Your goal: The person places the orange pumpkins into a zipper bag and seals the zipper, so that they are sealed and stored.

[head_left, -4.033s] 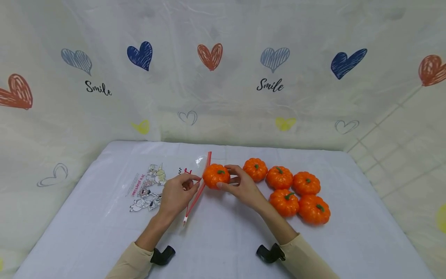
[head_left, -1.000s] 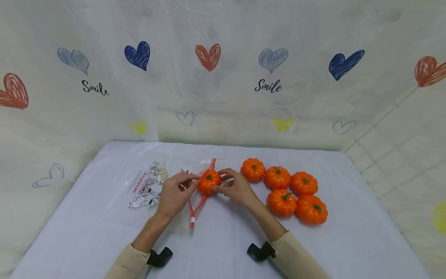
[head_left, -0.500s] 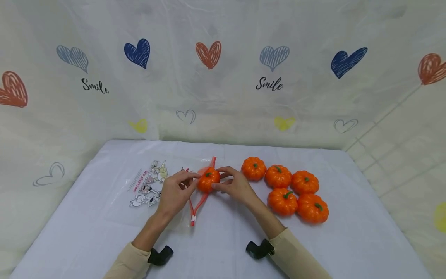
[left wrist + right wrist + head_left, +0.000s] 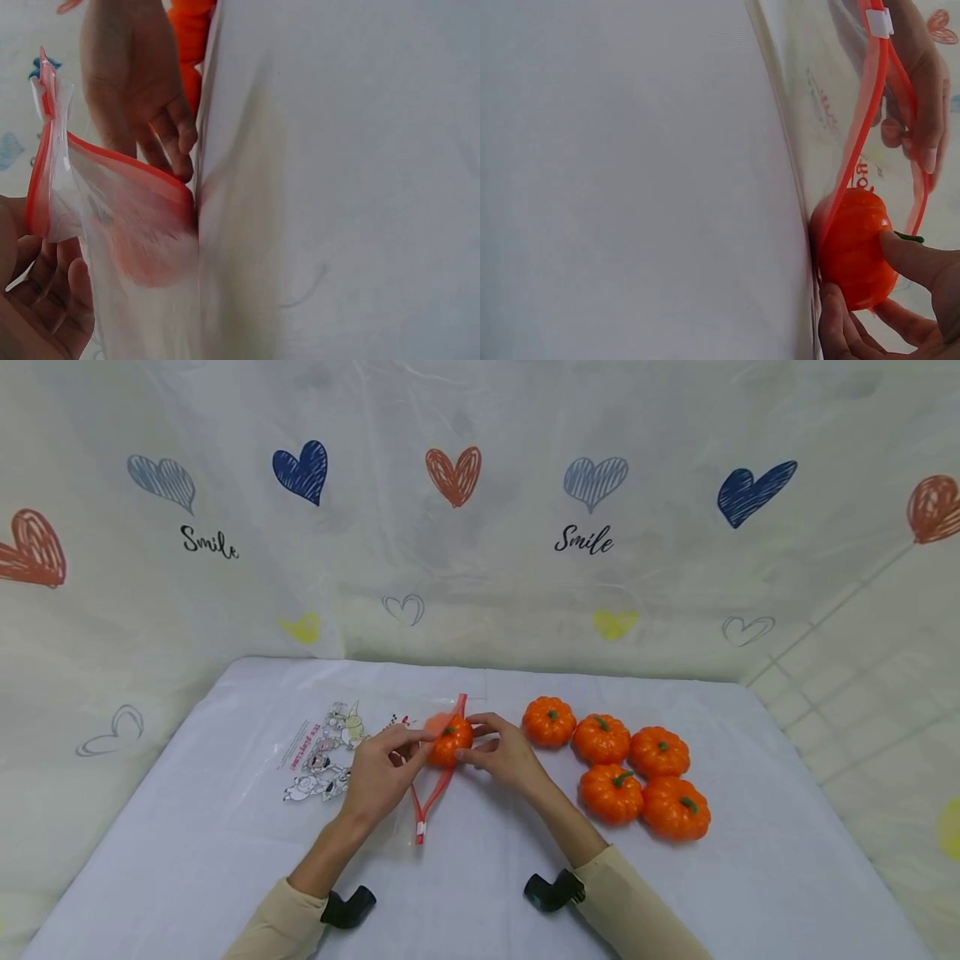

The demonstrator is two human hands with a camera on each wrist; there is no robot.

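My left hand [image 4: 378,777] pinches the upper edge of a clear slider zip bag [image 4: 142,262] with a red zip strip [image 4: 862,112]. The bag lies on its side, its mouth facing right and held apart. A small orange toy pumpkin [image 4: 452,745] with a green stem sits in that mouth. My right hand [image 4: 510,760] grips the pumpkin from the right, thumb near the stem and fingers beneath. Part of the pumpkin shows blurred through the plastic in the left wrist view. A white slider [image 4: 880,22] sits near the strip's near end.
Several more orange pumpkins [image 4: 617,795] stand grouped right of my right hand on the white-covered table [image 4: 480,893]. Cartoon animals [image 4: 322,760] are printed on the bag. Behind the table hangs a pale cloth [image 4: 510,577] with hearts.
Over four seconds the pumpkin has moved left and slightly down from beside the bag into its mouth. The red strip has spread apart. In the last half second there is only a slight further shift.
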